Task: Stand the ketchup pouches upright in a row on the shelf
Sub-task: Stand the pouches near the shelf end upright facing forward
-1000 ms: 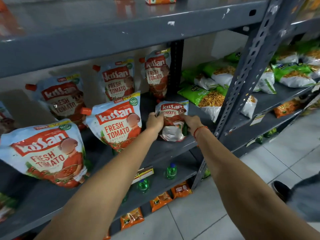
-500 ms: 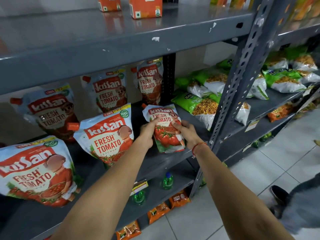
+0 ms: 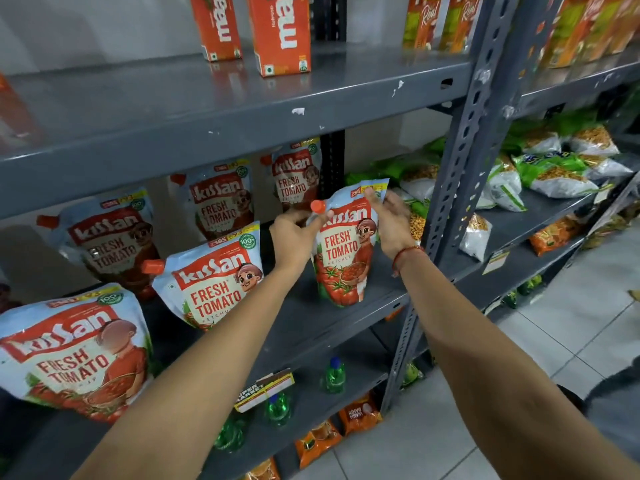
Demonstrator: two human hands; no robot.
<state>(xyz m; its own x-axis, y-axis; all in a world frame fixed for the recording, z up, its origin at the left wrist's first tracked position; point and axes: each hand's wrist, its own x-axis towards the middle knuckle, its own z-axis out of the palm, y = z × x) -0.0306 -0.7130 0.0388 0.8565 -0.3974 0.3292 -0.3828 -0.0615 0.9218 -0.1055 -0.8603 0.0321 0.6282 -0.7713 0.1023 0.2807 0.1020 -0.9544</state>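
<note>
A Kissan ketchup pouch with an orange cap stands upright near the front right of the grey middle shelf. My left hand grips its upper left edge just under the cap. My right hand pinches its top right corner. Two more pouches stand in the front row to the left, one in the middle and one at the far left. Three pouches lean against the back wall: left, middle and right.
A perforated steel upright rises just right of my right hand. Green snack bags fill the neighbouring shelf. Orange juice cartons stand on the shelf above. Green bottles and orange packets sit on the lower shelves. Tiled floor lies at the right.
The pouch lay crumpled low on the shelf between both hands; it has been lifted, turned label-forward and stood upright. Both hands rose to its top. The view tilted up.
</note>
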